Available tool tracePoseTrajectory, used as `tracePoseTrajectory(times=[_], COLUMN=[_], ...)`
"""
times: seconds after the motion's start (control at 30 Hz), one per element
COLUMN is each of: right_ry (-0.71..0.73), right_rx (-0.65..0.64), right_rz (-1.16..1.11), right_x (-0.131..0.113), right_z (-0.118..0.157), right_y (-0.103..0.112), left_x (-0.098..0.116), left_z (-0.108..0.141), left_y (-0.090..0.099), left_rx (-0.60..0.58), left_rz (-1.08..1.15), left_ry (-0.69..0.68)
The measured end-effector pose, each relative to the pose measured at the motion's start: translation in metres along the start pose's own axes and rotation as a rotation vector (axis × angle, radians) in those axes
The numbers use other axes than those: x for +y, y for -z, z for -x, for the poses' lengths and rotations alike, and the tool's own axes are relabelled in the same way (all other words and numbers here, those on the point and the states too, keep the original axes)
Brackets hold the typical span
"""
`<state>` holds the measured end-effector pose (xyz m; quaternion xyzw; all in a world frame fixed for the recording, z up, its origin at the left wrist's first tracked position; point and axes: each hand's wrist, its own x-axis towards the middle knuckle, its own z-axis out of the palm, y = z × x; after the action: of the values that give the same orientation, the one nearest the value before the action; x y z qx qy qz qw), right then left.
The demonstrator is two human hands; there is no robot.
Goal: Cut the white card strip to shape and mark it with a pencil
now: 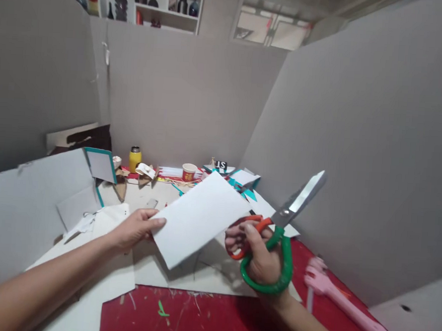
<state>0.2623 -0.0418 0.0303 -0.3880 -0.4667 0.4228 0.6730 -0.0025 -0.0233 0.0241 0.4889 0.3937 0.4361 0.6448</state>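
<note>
Scissors (285, 216) are gripped in the right hand (262, 261), blades (305, 195) together, pointing between one and two o'clock. Left hand (138, 228) pinches a white sheet (202, 219), at the scissors' nine o'clock, near one corner

Sheet (202, 220) before cup (189, 173); bottle (134, 160) left, perhaps farther back.

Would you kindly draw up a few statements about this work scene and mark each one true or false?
1. The left hand grips a white sheet. True.
2. The scissors have one orange handle and one green. True.
3. The left hand holds the scissors. False: they are in the right hand.
4. The yellow bottle lies on its side. False: it stands upright.
5. The pink tool lies on the red surface. True.
</note>
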Motion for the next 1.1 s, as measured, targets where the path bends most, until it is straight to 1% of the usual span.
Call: tracePoseTrajectory(times=[0.1,0.23,0.33,0.4,0.5,0.63,0.7,0.73,0.87,0.93,0.97,1.03,1.1], right_ry=[0.091,0.181,0.179,0.122,-0.031,-0.303,-0.360,-0.353,-0.240,-0.160,-0.146,-0.161,-0.179], right_rx=[0.087,0.173,0.181,0.145,0.010,-0.208,-0.308,-0.353,-0.623,-0.736,-0.787,-0.850,-0.862], right_rz=[0.012,0.090,0.136,0.171,0.166,0.133,0.170,0.216,0.481,0.529,0.534,0.518,0.498], right_x=[-0.002,-0.006,-0.007,-0.003,0.008,0.022,0.022,0.020,0.001,-0.004,-0.005,-0.003,0.000], right_z=[-0.014,-0.033,-0.041,-0.043,-0.040,-0.029,-0.023,-0.020,-0.005,0.001,0.004,0.007,0.009], right_y=[0.009,0.021,0.025,0.026,0.027,0.023,0.019,0.017,0.007,0.003,0.001,0.000,0.001], left_x=[0.008,0.013,0.013,0.013,0.012,0.010,0.010,0.010,0.010,0.008,0.007,0.007,0.008], left_z=[-0.005,-0.007,-0.007,-0.007,-0.007,-0.005,-0.005,-0.005,-0.006,-0.007,-0.008,-0.010,-0.011], left_y=[0.010,0.018,0.023,0.026,0.029,0.029,0.028,0.028,0.026,0.027,0.027,0.030,0.032], left_rx=[0.015,0.041,0.033,0.022,0.028,0.045,0.053,0.061,0.138,0.200,0.230,0.264,0.256], left_rz=[0.007,-0.012,-0.016,-0.017,-0.045,-0.142,-0.183,-0.192,-0.153,-0.110,-0.091,-0.055,-0.019], left_ry=[-0.019,-0.034,-0.015,0.025,0.086,0.132,0.154,0.162,0.184,0.186,0.183,0.182,0.191])
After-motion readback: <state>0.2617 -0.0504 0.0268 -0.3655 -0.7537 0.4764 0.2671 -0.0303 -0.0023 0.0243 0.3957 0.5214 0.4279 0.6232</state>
